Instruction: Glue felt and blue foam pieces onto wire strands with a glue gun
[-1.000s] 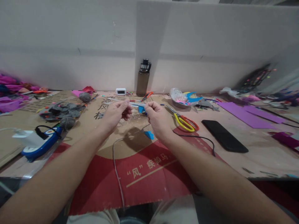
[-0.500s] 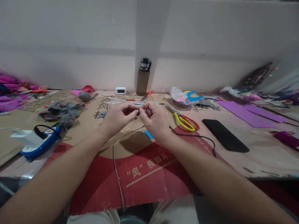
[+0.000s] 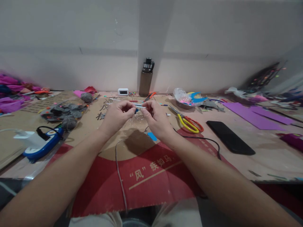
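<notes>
Both my hands hang above the cardboard sheet (image 3: 142, 148), close together near its far part. In my left hand (image 3: 117, 116), thumb and index finger pinch a small dark-blue piece (image 3: 136, 110); its kind is too small to make out. Facing it, my right hand (image 3: 155, 118) has its thumb and bent index finger a little apart, with no held thing visible. A pale strip (image 3: 140, 106) shows between the hands; whether a finger touches it I cannot tell. Below lies a grey cord (image 3: 120, 176), running to the near edge. A blue cut-out piece (image 3: 151, 136) lies by my right wrist.
Scissors (image 3: 188, 123) with yellow and red handles and a black phone (image 3: 229, 137) lie at the right. A bottle (image 3: 146, 80) stands against the wall. At the left are a blue power strip (image 3: 44, 146) and grey yarn pieces (image 3: 62, 112). Purple sheets (image 3: 253, 115) lie far right.
My fingertips have moved apart, the right thumb and index finger loosening. The small dark piece stays in my left fingers. The view has shifted slightly.
</notes>
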Available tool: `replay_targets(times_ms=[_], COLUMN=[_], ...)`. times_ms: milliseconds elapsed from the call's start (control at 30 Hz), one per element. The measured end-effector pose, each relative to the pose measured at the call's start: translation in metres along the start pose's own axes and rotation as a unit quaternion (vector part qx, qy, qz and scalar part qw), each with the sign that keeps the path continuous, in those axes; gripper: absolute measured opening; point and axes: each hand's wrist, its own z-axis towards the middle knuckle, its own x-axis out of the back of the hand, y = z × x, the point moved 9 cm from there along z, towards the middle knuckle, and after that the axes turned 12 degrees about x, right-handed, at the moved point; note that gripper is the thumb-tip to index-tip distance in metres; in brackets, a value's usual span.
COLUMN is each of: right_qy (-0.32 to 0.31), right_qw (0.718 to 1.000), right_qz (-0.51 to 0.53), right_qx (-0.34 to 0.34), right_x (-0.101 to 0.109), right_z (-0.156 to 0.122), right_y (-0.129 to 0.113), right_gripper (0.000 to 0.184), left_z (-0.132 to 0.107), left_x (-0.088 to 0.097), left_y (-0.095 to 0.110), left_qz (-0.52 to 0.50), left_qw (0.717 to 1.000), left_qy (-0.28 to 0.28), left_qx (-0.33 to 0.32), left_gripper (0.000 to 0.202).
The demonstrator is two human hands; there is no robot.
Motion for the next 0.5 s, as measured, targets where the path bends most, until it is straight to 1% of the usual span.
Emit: replay_targets(times_ms=[100, 200, 333, 433, 500], right_qy=[0.001, 0.007, 0.026, 0.019, 0.008], right_qw=[1.000, 1.000, 0.998, 0.997, 0.997], right_qz=[-0.010, -0.023, -0.051, -0.063, -0.064], right_qx=[-0.003, 0.005, -0.010, -0.026, -0.031], right_x=[0.000, 0.003, 0.012, 0.013, 0.010], right_z=[0.000, 0.002, 0.004, 0.005, 0.004], right_y=[0.002, 0.000, 0.000, 0.002, 0.004], right_gripper=[0.017, 0.003, 0.015, 0.021, 0.022], left_z=[0.002, 0.003, 0.003, 0.002, 0.002], left_x=[0.002, 0.001, -0.006, -0.011, -0.013], left_y=[-0.001, -0.002, -0.004, -0.003, -0.002], left_qz=[0.027, 0.046, 0.052, 0.060, 0.079], left_qw=[0.999, 0.999, 0.998, 0.997, 0.995], left_qy=[0.013, 0.008, -0.025, -0.042, -0.041], left_qx=[-0.010, -0.013, -0.008, -0.020, -0.038], left_gripper=[0.012, 0.015, 0.019, 0.020, 0.019])
